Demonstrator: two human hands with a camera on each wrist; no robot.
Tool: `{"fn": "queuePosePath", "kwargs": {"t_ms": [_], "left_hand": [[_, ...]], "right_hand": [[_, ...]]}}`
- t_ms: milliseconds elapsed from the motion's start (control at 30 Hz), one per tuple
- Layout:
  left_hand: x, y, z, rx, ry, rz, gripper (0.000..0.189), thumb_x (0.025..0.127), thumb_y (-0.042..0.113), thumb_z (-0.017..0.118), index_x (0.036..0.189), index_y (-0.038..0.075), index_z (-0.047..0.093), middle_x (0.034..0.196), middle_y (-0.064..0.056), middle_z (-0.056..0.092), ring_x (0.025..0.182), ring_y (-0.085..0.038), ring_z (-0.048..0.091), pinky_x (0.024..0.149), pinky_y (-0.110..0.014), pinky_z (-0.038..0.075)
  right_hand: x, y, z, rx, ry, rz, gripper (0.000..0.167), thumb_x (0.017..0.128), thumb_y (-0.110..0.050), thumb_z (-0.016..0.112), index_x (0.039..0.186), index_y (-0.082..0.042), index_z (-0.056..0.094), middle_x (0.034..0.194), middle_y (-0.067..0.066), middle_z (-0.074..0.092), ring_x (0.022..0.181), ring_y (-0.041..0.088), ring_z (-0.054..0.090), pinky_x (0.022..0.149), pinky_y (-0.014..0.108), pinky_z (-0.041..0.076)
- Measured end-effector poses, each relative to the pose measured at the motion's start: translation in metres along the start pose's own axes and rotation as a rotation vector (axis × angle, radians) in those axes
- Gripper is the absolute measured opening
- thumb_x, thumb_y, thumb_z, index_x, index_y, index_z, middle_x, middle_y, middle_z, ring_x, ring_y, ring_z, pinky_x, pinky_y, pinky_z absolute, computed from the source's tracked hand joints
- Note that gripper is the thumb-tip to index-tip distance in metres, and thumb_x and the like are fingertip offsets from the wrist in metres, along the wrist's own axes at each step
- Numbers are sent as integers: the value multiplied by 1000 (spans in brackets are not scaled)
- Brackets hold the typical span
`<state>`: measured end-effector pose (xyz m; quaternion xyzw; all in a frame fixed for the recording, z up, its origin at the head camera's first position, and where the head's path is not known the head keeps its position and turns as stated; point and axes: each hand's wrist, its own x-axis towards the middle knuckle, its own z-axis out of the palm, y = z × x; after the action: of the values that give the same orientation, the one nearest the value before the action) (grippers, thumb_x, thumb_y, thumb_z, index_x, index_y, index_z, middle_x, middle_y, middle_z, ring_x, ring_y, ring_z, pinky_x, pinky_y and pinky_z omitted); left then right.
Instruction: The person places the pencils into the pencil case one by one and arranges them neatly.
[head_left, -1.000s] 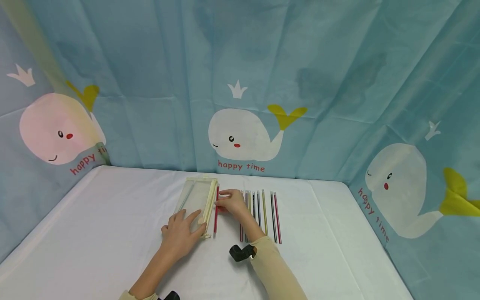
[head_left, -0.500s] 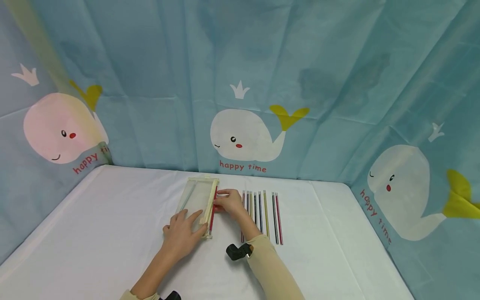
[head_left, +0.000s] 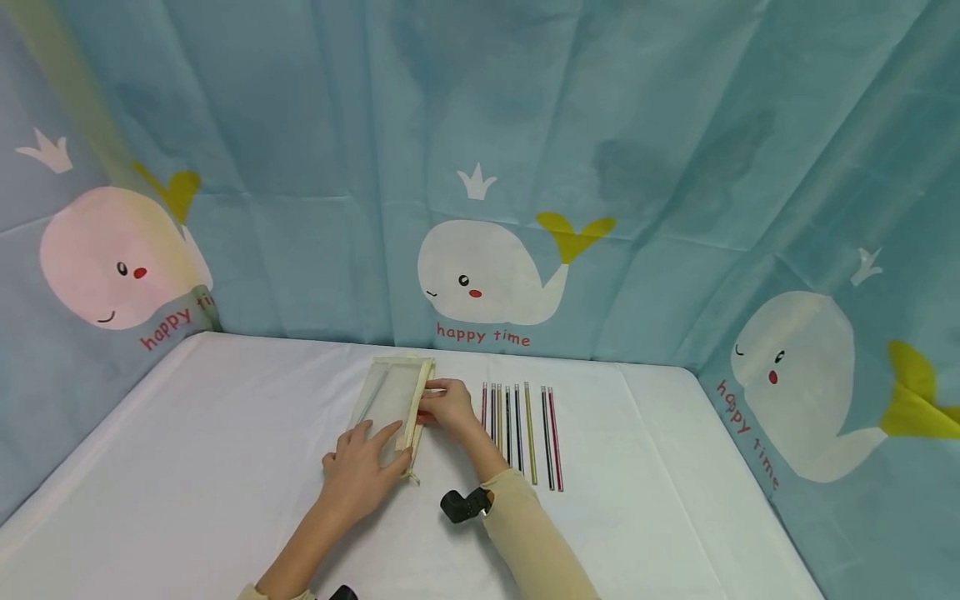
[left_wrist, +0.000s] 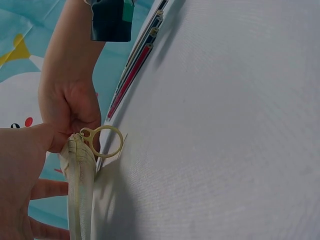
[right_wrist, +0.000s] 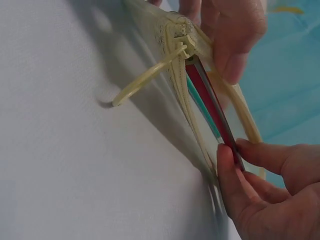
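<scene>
A cream mesh zip pouch (head_left: 390, 387) lies on the white table, its zipped side facing right. My left hand (head_left: 360, 471) rests across its near part, with the thumb and fingers gripping the upper edge of the opening. In the right wrist view the zip is parted, and my right hand (right_wrist: 270, 185) pinches a red pencil (right_wrist: 212, 100) between thumb and fingers. That pencil lies inside the opening, beside a teal pencil (right_wrist: 202, 107). A ring-shaped zip pull (left_wrist: 107, 141) hangs at the pouch's near end.
Right of the pouch, several pencils (head_left: 531, 433) lie in a loose row, partly hidden by the right forearm. White cloth covers the table (head_left: 660, 500). A blue whale-print curtain (head_left: 300, 250) stands behind and at both sides.
My right hand has moved left with the red pencil, from beside the pouch into its opening; the pencil is now out of sight in the head view. The left hand stays put.
</scene>
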<state>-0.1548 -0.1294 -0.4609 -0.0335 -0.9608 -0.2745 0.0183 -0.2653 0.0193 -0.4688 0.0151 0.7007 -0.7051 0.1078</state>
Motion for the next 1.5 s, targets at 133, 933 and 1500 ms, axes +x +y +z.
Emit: {"fn": "queuePosePath", "kwargs": {"t_ms": [133, 933, 1500], "left_hand": [[0, 1, -1, 1, 1, -1, 56, 103, 46, 59, 150, 14, 61, 154, -36, 44, 142, -61, 39, 93, -81, 37], [0, 1, 0, 15, 24, 5, 55, 103, 45, 59, 147, 14, 63, 153, -36, 46, 140, -59, 41, 92, -79, 39], [0, 0, 1, 16, 16, 16, 55, 103, 46, 58, 148, 14, 62, 154, -38, 45, 140, -63, 40, 93, -82, 38]], "right_hand": [[0, 1, 2, -14, -5, -9, 43, 94, 8, 71, 135, 15, 60, 111, 27, 75, 82, 26, 78, 71, 34, 64], [-14, -10, -44, -210, 38, -114, 42, 94, 6, 72, 134, 14, 63, 109, 26, 74, 95, 38, 77, 75, 35, 64], [-29, -11, -79, -347, 157, -179, 43, 95, -1, 73, 135, 11, 64, 110, 24, 74, 83, 39, 77, 73, 37, 64]]}}
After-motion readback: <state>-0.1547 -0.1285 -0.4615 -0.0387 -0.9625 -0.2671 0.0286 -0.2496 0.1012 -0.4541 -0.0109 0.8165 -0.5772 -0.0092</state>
